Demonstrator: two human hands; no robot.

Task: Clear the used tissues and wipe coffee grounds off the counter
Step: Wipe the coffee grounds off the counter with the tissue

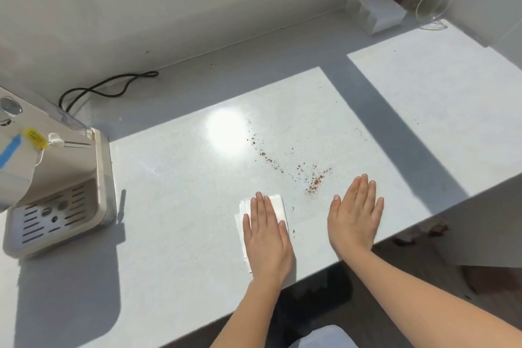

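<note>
Brown coffee grounds (313,182) lie scattered in a diagonal trail across the white counter (175,178), densest just beyond my right hand. My left hand (267,237) lies flat, palm down, on a folded white tissue (278,206) near the counter's front edge, pressing it onto the surface. My right hand (356,213) rests flat on the counter beside it, fingers together and straight, holding nothing. A few dark specks sit between the two hands.
A beige coffee machine (53,186) with a slotted drip tray stands at the left, its black cord (107,86) looping behind. A white box (375,11) and a clear glass (433,7) sit at the back right corner. The front edge runs diagonally below my hands.
</note>
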